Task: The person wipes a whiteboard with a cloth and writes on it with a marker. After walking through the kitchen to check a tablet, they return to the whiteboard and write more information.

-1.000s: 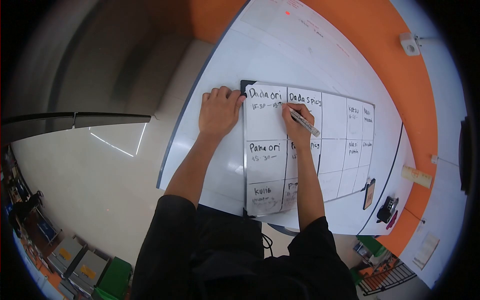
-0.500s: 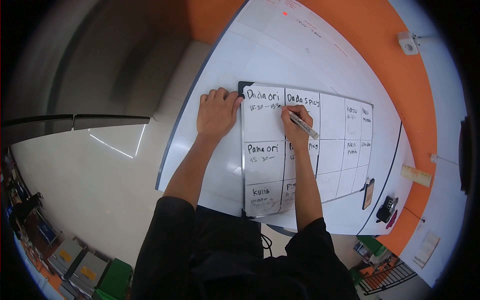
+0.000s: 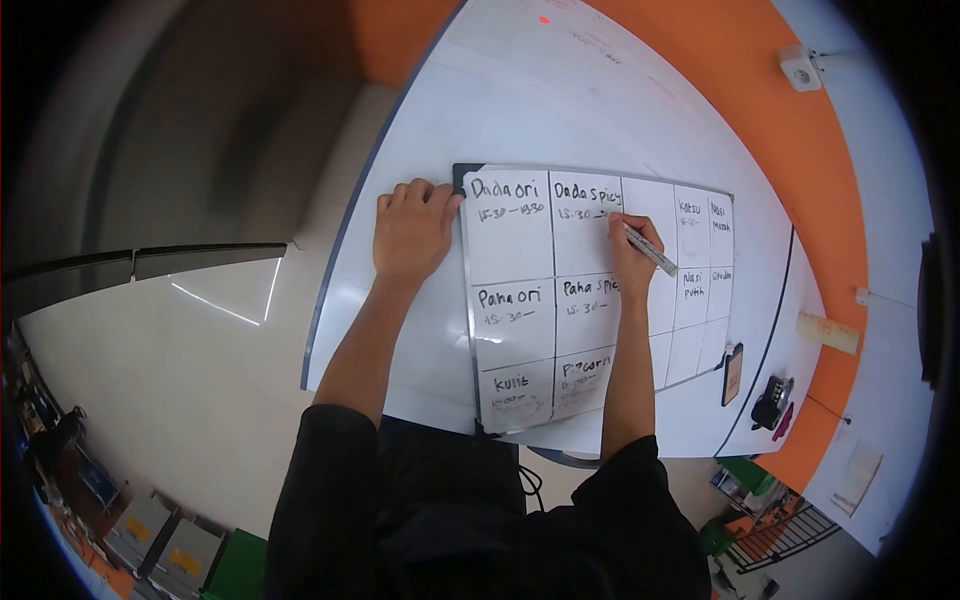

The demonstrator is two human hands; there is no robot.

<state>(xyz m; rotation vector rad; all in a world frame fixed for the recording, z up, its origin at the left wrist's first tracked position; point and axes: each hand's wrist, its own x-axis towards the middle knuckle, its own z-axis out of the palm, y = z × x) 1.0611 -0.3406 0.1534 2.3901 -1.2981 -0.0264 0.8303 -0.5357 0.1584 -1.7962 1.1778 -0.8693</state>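
A whiteboard (image 3: 510, 250) with a black-lined grid and handwritten words and times lies on the white table. My right hand (image 3: 636, 250) grips a marker (image 3: 651, 250), its tip at the "Dada spicy" cell, beside the time "15.30". My left hand (image 3: 413, 228) rests at the board's upper left corner, thumb by the black corner piece (image 3: 464, 177), fingers bent over the table surface. Whether those fingers pinch the corner is hard to make out. Under "Dada ori" the time reads "15.30 – 19.30".
The white table (image 3: 400, 130) has a dark edge on the left. A phone (image 3: 733, 374) lies at the board's lower right, near a black device (image 3: 772, 403). A white socket (image 3: 800, 68) is on the orange wall. Green bins (image 3: 236, 566) stand at the lower left.
My right hand with the marker has moved right, from the "Dada ori" time to the "Dada spicy" cell. The view has shifted slightly; my left hand remains at the corner.
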